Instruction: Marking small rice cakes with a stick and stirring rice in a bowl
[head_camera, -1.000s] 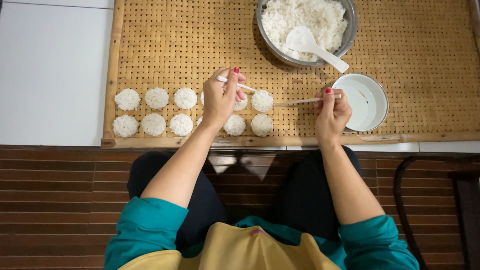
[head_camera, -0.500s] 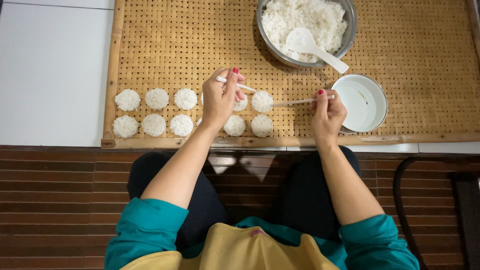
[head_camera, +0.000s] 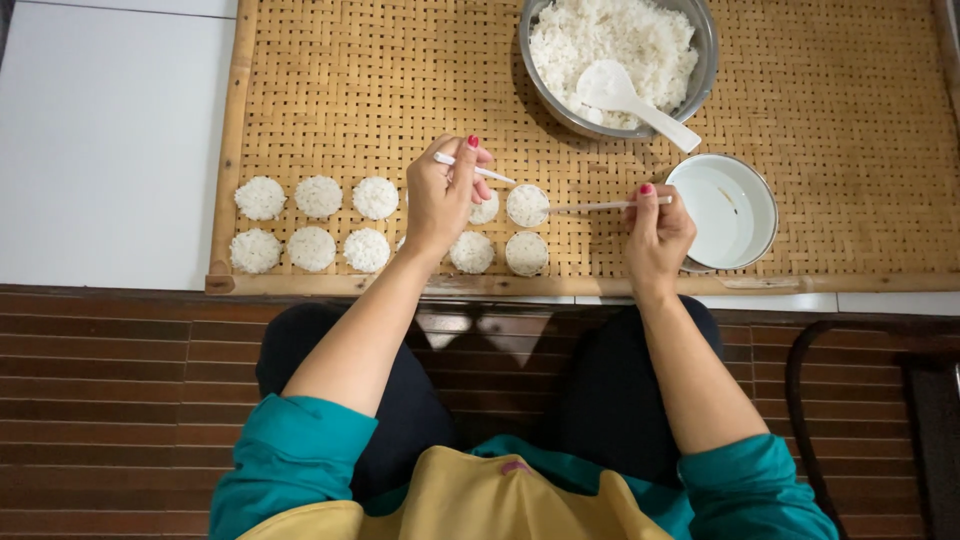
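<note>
Rice cakes in two rows on the mat, a thin stick in each hand.

The left hand (head_camera: 445, 195) pinches a white stick (head_camera: 490, 172) above the cakes (head_camera: 527, 205) near the mat's (head_camera: 330, 90) front edge; the right hand (head_camera: 655, 232) holds a second stick (head_camera: 590, 207), its tip touching a cake. A hard push could break that soft cake or shove it into its neighbours. The right wrist sits just beside the white bowl (head_camera: 735, 210) and might knock it.
</note>
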